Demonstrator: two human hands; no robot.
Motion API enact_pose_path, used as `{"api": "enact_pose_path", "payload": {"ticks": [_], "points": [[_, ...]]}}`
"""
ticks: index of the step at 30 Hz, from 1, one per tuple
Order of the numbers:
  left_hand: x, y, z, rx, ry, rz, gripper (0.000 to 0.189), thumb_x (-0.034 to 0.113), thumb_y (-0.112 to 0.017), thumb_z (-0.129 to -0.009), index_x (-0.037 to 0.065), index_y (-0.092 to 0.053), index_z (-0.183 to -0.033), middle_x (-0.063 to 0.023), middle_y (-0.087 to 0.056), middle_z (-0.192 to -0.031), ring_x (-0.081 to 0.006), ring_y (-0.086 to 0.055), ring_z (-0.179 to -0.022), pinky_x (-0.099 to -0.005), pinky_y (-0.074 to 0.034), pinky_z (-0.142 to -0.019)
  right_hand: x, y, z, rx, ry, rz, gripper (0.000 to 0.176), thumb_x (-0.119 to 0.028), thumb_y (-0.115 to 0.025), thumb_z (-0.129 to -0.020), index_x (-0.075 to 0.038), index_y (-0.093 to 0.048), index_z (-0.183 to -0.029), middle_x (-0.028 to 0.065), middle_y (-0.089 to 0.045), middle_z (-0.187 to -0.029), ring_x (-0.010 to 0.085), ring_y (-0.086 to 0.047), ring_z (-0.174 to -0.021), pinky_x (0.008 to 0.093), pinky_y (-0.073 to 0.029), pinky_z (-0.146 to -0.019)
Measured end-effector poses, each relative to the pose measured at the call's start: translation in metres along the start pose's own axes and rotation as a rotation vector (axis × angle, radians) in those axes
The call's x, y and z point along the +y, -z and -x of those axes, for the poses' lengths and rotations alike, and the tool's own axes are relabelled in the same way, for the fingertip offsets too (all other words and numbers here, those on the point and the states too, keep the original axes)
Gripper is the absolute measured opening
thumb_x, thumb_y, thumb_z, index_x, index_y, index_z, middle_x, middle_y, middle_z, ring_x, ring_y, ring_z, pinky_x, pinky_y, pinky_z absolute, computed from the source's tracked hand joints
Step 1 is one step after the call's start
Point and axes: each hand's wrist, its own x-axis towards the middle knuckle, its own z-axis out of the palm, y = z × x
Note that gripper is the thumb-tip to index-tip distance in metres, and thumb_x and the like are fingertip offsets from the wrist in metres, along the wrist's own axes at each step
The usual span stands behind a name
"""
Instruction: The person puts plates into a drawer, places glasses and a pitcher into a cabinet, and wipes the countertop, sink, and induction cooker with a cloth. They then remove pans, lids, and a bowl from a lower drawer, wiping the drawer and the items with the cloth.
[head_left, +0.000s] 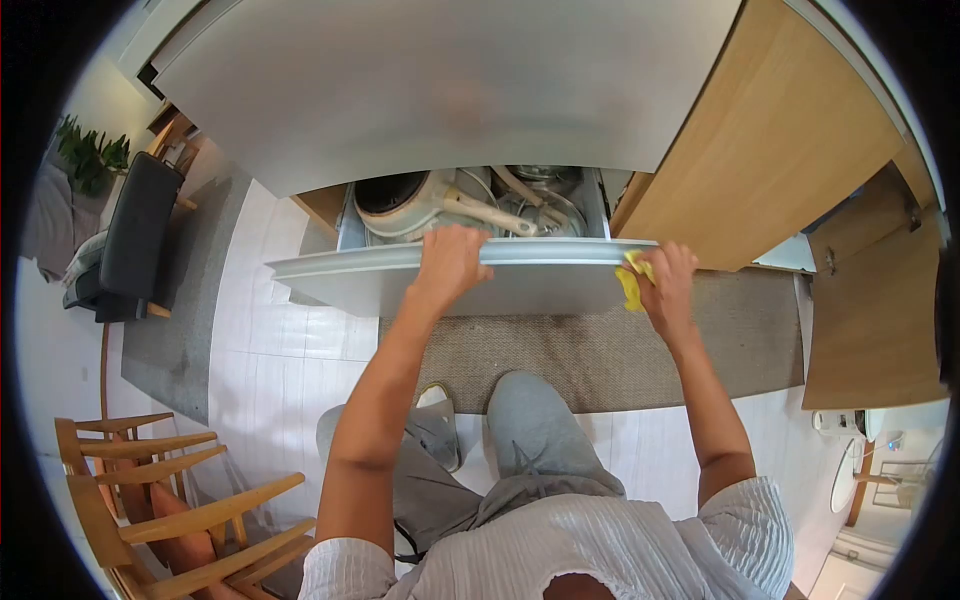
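A deep drawer [540, 287] with a grey front is pulled partway out below a large grey panel. My left hand [452, 262] grips the top edge of its front, fingers curled over the rim. At the right end of that edge, my right hand [668, 280] is closed on a yellow cloth [631, 287], part of which hangs down below the fingers. Inside the drawer lie a light-coloured pan [410, 213] with a dark interior, its cream handle [490, 213] pointing right, and some glass lids [560, 212].
To the right, a wooden cabinet door [875, 310] stands open. A brown mat [600, 345] covers the floor under the drawer. Wooden chairs [190, 520] are at lower left, and a dark chair [140, 225] stands farther left on a grey rug [185, 330].
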Motion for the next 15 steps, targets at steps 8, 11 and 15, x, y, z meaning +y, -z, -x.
{"api": "enact_pose_path", "payload": {"ticks": [8, 11, 15], "points": [[0.027, 0.007, 0.074, -0.040, -0.016, 0.136, 0.032, 0.025, -0.076, -0.059, 0.007, -0.063, -0.082, -0.0099, -0.061, -0.065, -0.0293, -0.060, -0.064, -0.0394, -0.043, -0.057, -0.037, 0.054, 0.005, -0.281, 0.063, 0.028, 0.044, -0.033, -0.078, -0.054, -0.010, -0.059, -0.087, 0.0020, -0.049, -0.079, 0.0197, -0.045, -0.078, 0.0319, -0.031, -0.071], [0.034, 0.006, 0.096, -0.021, -0.041, 0.150, 0.029, 0.023, -0.075, -0.059, 0.008, -0.062, -0.080, -0.0084, -0.060, -0.064, -0.0286, -0.059, -0.062, -0.0383, -0.043, -0.056, -0.039, 0.062, 0.020, -0.385, 0.138, -0.053, 0.038, -0.031, -0.078, -0.053, -0.011, -0.060, -0.079, 0.0003, -0.049, -0.074, 0.0184, -0.045, -0.074, 0.0308, -0.031, -0.067], [0.044, 0.009, 0.124, -0.069, -0.019, 0.175, 0.028, 0.021, -0.075, -0.059, 0.008, -0.061, -0.079, -0.0074, -0.061, -0.065, -0.0269, -0.060, -0.063, -0.0370, -0.043, -0.055, -0.049, 0.071, 0.046, -0.373, 0.142, -0.119, 0.030, -0.028, -0.077, -0.056, -0.012, -0.058, -0.072, -0.0016, -0.045, -0.068, 0.0171, -0.042, -0.069, 0.0309, -0.031, -0.062]]}}
